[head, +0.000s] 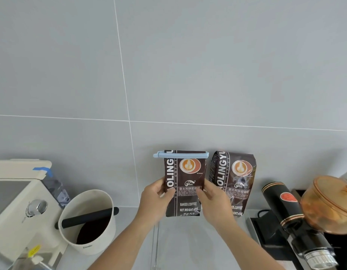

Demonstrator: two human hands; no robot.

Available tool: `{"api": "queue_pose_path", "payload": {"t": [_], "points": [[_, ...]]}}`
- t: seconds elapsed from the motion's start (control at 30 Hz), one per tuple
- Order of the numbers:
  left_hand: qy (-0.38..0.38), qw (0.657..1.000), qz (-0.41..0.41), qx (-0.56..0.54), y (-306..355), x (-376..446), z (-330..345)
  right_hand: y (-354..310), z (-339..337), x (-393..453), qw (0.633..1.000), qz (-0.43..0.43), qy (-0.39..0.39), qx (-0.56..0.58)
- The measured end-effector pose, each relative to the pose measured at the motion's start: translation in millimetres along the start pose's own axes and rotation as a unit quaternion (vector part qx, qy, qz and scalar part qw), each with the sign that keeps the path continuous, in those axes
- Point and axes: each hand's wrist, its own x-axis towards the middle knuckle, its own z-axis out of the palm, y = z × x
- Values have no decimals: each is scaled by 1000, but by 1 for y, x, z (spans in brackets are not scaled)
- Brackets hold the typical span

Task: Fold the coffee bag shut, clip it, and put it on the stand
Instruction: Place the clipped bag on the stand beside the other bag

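A dark brown coffee bag stands upright in the middle of the view, its top folded over and held by a light blue clip across its width. My left hand grips the bag's left edge and my right hand grips its right edge, thumbs on the front. The bag's bottom edge sits at the top of a clear acrylic stand, which is hard to make out. Whether the bag rests on it or hangs just above, I cannot tell.
A second, unclipped coffee bag leans on the grey tiled wall just right. A white knock box with a black bar and a cream espresso machine stand left. A black grinder with an amber hopper stands right.
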Motion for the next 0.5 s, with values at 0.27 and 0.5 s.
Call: {"api": "queue_pose_path", "payload": {"t": [0.27, 0.5], "points": [[1, 1000, 19, -1, -4, 10, 1, -1, 4, 11, 999, 25, 7, 24], [-11, 1000, 7, -5, -7, 15, -2, 0, 4, 13, 999, 30, 7, 31]]}}
